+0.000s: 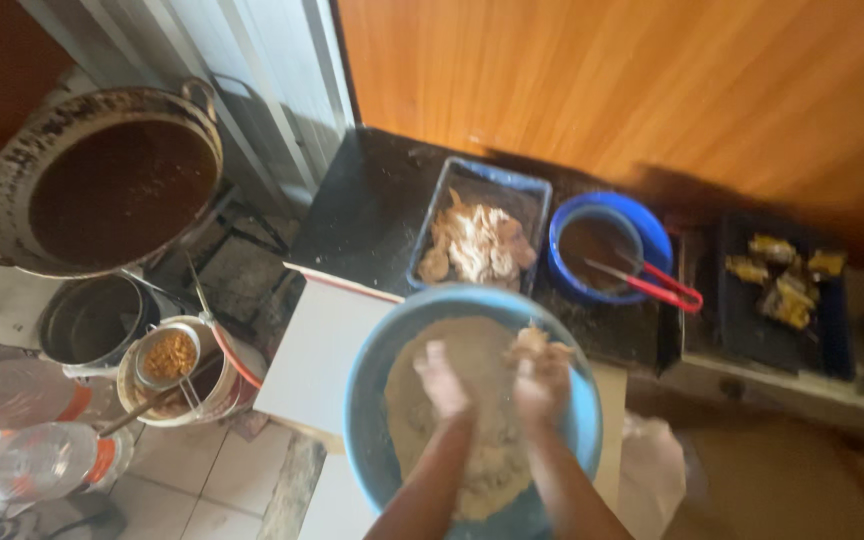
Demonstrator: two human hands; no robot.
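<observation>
Large round light-blue plastic basin (364,400) of pale flour, lower centre of frame, on black worktop (372,205). Both hands inside, flour-coated. Left hand (442,380) pressed flat, fingers spread, grip empty. Right hand (542,375) curled around floured meat piece (537,345). Above basin: rectangular blue tray of raw meat (479,240). Right of tray: blue bowl of brown liquid (607,245), red-handled tongs (652,283). Upper left: big metal pot of dark oil (102,180).

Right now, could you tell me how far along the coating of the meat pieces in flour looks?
Done: nothing clearly finished that I can see. In hand: both hands, left hand and right hand, are in the blue bowl of flour, the right on a floury piece. Left: a heap of pieces in the blue tray looks uncoated, and the big pan of dark liquid holds no pieces.
</observation>
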